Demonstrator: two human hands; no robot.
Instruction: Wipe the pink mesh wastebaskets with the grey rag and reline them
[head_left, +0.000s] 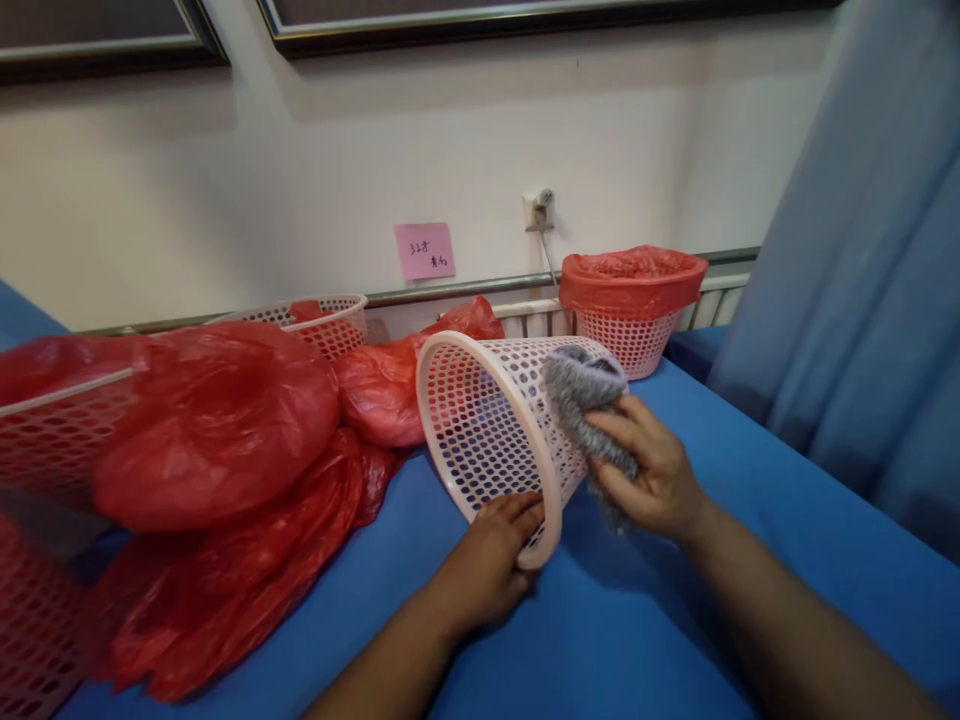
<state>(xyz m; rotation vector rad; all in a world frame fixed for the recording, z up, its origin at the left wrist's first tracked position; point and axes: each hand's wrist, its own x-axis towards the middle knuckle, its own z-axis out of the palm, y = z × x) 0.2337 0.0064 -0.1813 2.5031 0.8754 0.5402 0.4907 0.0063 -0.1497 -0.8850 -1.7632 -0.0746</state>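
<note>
A white plastic basket with a lattice of holes lies tipped on its side on the blue surface, its open mouth turned toward me and to the left. My left hand grips the lower rim, fingers inside the mouth and thumb outside. In my right hand is a bunched grey cloth, pressed against the basket's outer wall on the right side. The fingers of that hand are closed on the cloth. Part of the basket's far end is hidden behind the cloth.
Red plastic bags are heaped at the left, among more perforated baskets. A basket with a red liner stands at the back right. Behind are a metal rail, a wall socket and a pink note. A blue curtain hangs at the right.
</note>
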